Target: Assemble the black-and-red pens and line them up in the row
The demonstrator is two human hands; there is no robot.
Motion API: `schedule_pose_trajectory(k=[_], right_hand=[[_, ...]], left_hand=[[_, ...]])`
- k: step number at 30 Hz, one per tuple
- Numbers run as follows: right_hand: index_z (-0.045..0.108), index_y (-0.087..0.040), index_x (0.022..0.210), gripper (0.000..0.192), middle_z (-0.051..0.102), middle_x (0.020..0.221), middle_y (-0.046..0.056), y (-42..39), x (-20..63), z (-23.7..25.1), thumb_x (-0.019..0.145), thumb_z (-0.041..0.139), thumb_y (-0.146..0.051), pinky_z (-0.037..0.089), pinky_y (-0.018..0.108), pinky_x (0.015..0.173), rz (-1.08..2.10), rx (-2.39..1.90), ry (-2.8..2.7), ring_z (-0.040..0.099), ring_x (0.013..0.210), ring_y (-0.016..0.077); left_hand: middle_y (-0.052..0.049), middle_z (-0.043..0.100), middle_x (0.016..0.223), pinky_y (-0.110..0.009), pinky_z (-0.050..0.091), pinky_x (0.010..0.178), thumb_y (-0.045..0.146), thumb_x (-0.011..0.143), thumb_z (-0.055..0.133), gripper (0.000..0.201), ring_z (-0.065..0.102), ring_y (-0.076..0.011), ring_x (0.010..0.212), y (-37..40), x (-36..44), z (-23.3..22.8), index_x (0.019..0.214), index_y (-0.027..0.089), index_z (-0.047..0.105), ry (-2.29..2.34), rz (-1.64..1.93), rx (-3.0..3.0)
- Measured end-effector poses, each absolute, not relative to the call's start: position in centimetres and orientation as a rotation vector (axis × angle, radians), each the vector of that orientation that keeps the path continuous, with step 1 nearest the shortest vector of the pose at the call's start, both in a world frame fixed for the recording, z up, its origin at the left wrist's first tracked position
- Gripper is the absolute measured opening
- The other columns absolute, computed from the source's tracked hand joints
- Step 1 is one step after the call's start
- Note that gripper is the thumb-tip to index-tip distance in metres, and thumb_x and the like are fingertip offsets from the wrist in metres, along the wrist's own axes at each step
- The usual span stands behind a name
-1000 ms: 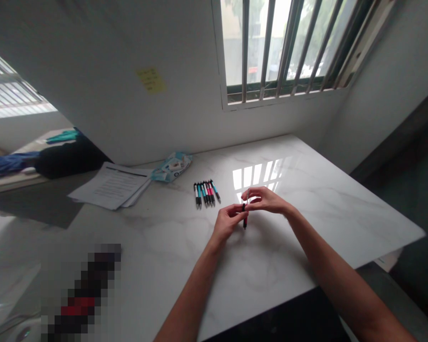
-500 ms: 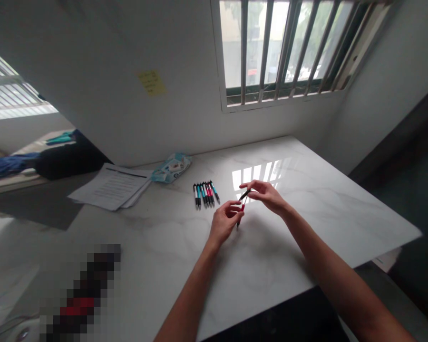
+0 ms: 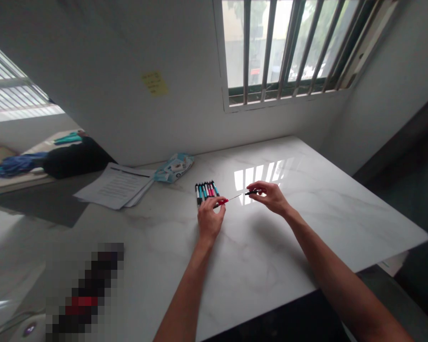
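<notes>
Pinched in the fingers of my left hand (image 3: pixel 209 220) is a red pen barrel (image 3: pixel 223 202), lying nearly level just in front of the row of pens. A thin refill (image 3: pixel 234 197) sticks out of its right end. My right hand (image 3: pixel 269 196) is closed on a black pen top (image 3: pixel 251 193), which points left toward the refill. A small gap appears to lie between refill tip and top. Several pens (image 3: pixel 204 188) with white, teal and red barrels lie side by side behind my left hand, which covers their lower ends.
Printed papers (image 3: pixel 110 187) and a blue-white soft pack (image 3: pixel 174 167) lie along the back left of the marble-patterned table (image 3: pixel 157 275). A pixelated dark object (image 3: pixel 89 289) is at front left. A barred window (image 3: pixel 281 52) and a yellow note (image 3: pixel 155 83) are behind.
My left hand has moved left, toward the row, and the barrel has turned from steep to nearly level. The black top is now farther from the barrel, with the thin refill showing between.
</notes>
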State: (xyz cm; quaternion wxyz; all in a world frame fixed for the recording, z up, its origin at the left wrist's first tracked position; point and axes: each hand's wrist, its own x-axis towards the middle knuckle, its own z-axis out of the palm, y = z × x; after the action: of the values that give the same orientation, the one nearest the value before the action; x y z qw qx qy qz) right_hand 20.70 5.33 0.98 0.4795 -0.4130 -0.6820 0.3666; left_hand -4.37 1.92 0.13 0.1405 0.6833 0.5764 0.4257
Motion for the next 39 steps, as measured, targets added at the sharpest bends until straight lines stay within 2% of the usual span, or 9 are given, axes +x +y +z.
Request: schedule_pose_trajectory(k=[9, 18, 33, 37, 39], right_hand=[[0.078, -0.024, 0.106, 0.021, 0.08, 0.101, 0.004, 5.4, 20.3, 0.5, 0.085, 0.077, -0.031, 0.057, 0.034, 0.076, 0.811, -1.004, -1.726, 0.073, 0.088, 0.0208], [0.077, -0.024, 0.106, 0.019, 0.079, 0.103, 0.003, 5.0, 19.8, 0.3, 0.088, 0.072, -0.025, 0.061, 0.036, 0.087, 0.894, -0.964, -1.748, 0.075, 0.091, 0.0198], [0.078, -0.023, 0.101, 0.018, 0.08, 0.094, 0.004, 4.3, 18.7, 0.4, 0.091, 0.073, -0.038, 0.055, 0.032, 0.076, 0.949, -0.988, -1.829, 0.071, 0.082, 0.0189], [0.076, -0.021, 0.105, 0.026, 0.077, 0.078, 0.004, 4.4, 18.7, 0.0, 0.096, 0.067, -0.044, 0.056, 0.032, 0.069, 1.062, -1.069, -1.788, 0.069, 0.068, 0.0175], [0.074, -0.021, 0.112, 0.029, 0.077, 0.078, 0.004, 4.4, 18.9, 0.1, 0.097, 0.064, -0.045, 0.056, 0.032, 0.07, 1.096, -1.078, -1.806, 0.069, 0.068, 0.0172]], left_hand=[[-0.001, 0.076, 0.1, -0.035, 0.052, 0.091, 0.012, 0.088, 0.067, 0.019, 0.067, -0.0212, 0.095, 1.7, -3.9, 0.1, 0.097, 0.026, 0.077, 1.638, 1.201, 2.046], [-0.001, 0.077, 0.1, -0.036, 0.051, 0.09, 0.012, 0.088, 0.069, 0.019, 0.067, -0.0216, 0.094, 1.5, -3.7, 0.2, 0.096, 0.027, 0.077, 1.644, 1.163, 2.075], [-0.001, 0.078, 0.102, -0.038, 0.046, 0.091, 0.017, 0.093, 0.071, 0.014, 0.067, -0.0232, 0.098, 1.1, -3.0, 0.4, 0.099, 0.028, 0.079, 1.552, 1.09, 2.187], [-0.001, 0.078, 0.102, -0.039, 0.046, 0.093, 0.017, 0.093, 0.071, 0.016, 0.067, -0.0226, 0.097, 1.1, -3.0, 0.3, 0.1, 0.029, 0.08, 1.542, 1.081, 2.21], [-0.001, 0.078, 0.102, -0.039, 0.046, 0.093, 0.017, 0.093, 0.071, 0.016, 0.067, -0.0225, 0.097, 1.1, -2.9, 0.3, 0.1, 0.029, 0.08, 1.547, 1.077, 2.207]])
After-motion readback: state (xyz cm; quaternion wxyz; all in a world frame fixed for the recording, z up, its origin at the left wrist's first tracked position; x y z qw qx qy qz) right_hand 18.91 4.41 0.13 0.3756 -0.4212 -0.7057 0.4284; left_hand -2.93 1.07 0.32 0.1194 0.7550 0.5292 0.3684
